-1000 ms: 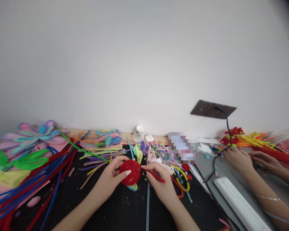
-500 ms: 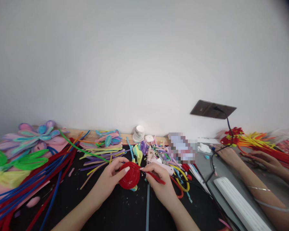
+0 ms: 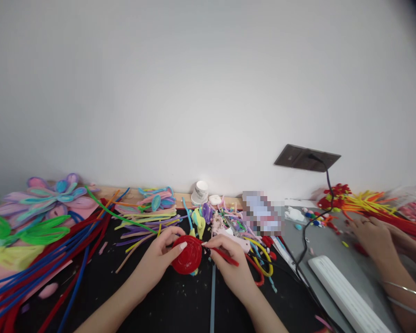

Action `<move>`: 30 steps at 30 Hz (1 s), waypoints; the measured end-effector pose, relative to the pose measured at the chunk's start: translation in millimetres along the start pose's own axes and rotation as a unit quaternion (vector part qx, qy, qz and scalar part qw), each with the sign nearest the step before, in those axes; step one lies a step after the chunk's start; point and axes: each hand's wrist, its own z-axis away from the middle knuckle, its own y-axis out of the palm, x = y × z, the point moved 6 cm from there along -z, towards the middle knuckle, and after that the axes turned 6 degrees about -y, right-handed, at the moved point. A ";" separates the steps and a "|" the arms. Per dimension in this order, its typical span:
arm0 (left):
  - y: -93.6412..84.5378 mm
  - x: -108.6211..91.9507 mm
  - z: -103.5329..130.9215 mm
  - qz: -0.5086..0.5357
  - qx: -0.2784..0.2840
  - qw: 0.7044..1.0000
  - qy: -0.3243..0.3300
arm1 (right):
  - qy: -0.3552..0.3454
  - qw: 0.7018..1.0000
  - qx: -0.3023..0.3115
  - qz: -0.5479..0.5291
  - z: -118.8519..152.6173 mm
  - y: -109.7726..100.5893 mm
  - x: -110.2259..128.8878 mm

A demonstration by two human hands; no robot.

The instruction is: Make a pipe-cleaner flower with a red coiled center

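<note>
A flat red coil of pipe cleaner sits in my left hand, thumb on top and fingers behind its left edge. Its loose red end runs out to the right, pinched in my right hand. Pale blue and yellow pieces show just under the coil's lower edge. Behind it lie a yellow-and-blue twisted piece and a purple one. Bent yellow pipe cleaners lie right of my right hand.
Long red and blue pipe cleaners and a pastel flower fill the left. Behind stand a paper cup and a blurred phone. A power strip and black cable lie right, near a co-worker's hands.
My hands and the red coil have hardly moved. The co-worker's nearer hand has drawn back to the right, uncovering small coloured pompoms on the table.
</note>
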 end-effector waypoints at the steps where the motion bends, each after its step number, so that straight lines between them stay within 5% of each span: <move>1: 0.2 -0.5 0.4 -0.001 0.000 1.000 0.000 | 0.002 1.000 0.000 -0.001 0.1 -0.1 -0.2; 30: 4.5 -0.1 -1.2 -0.041 0.036 0.998 0.022 | -0.007 1.000 0.013 0.003 -1.4 1.2 6.4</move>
